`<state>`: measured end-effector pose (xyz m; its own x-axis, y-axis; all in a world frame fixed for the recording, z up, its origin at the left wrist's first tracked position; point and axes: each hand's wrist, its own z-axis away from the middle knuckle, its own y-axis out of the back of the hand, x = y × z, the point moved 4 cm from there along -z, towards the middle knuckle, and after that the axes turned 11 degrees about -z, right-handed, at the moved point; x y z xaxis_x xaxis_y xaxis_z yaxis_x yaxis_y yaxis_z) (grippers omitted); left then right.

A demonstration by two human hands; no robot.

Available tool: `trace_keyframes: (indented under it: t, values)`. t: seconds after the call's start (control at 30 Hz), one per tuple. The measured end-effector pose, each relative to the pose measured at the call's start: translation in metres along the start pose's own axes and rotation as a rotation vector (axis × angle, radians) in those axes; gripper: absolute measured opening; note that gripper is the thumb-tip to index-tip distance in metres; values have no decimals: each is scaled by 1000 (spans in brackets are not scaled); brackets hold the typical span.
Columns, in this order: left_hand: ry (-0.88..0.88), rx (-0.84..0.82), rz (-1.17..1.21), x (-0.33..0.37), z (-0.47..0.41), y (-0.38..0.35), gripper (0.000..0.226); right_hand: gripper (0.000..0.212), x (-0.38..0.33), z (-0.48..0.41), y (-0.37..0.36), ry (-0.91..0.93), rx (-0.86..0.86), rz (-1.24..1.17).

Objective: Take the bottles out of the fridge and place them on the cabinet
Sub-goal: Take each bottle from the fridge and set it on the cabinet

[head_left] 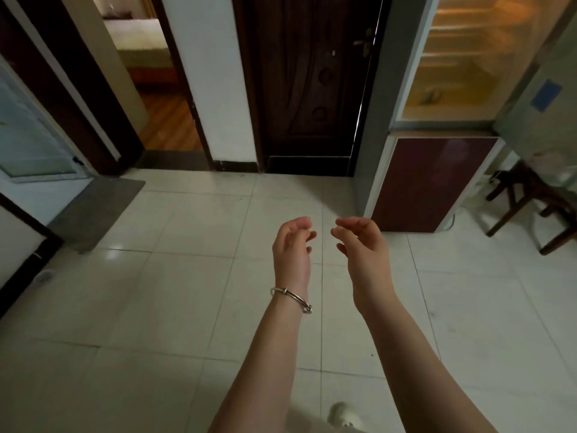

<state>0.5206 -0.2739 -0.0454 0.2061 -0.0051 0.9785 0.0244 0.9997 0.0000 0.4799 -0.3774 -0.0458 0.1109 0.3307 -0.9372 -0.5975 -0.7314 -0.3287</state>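
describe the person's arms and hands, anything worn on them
Both forearms are bare: no sleeves or gloves in view. A thin silver-coloured bangle circles the wrist below the left hand. The right hand and its wrist show no jewellery.

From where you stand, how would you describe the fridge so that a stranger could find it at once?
Find the dark wooden door in the middle of the far wall. The fridge stands just right of it. Unlike the door and the wooden stool further right, it shows orange-lit shelves above and a maroon lower door.
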Motion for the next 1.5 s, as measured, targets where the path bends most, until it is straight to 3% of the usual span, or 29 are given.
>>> trace_keyframes:
  t: [0.53, 1.03, 1.5]
  values:
    - [17, -28, -43, 11, -100, -144, 21, 13, -23, -162, 62, -27, 64, 17]
    - [-11, -350, -42, 69, -284, -294, 22, 16, -68, -369, 52, 146, 262, -37]
    - [5, -407, -106, 68, -364, -414, 22, 17, -86, -501, 101, 142, 333, -27]
